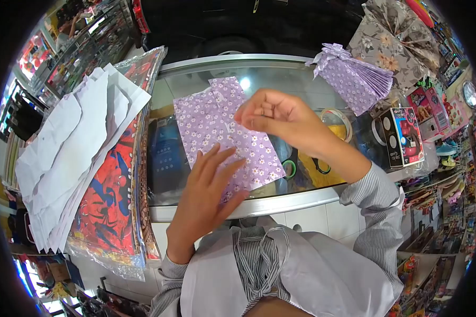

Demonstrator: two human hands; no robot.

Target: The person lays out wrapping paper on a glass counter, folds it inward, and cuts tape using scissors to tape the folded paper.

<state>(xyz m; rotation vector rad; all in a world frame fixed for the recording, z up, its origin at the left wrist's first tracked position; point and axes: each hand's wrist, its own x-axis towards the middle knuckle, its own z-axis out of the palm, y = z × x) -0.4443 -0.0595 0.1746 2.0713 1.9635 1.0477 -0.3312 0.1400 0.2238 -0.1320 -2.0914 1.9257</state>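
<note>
A piece of purple wrapping paper (pixel 195 124) with white flowers lies on the glass counter, a narrower flap of it sticking up at the far edge. My left hand (pixel 209 185) rests over the paper's near left part, fingers spread and holding nothing. Above the right side of the paper is my right hand (pixel 275 111), its thumb and fingers pinched together. Whatever may be between those fingertips is too small to make out. Close to the paper's near right corner sits a green ring-shaped handle (pixel 289 169), partly hidden by the paper.
White paper sheets (pixel 63 153) lie over plastic-wrapped Spider-Man sheets (pixel 111 195) at left. A pleated purple paper piece with a bow (pixel 354 79) stands back right, beside brown floral paper (pixel 375 45). A boxed item (pixel 404 137) and a tape roll (pixel 346 124) are at right.
</note>
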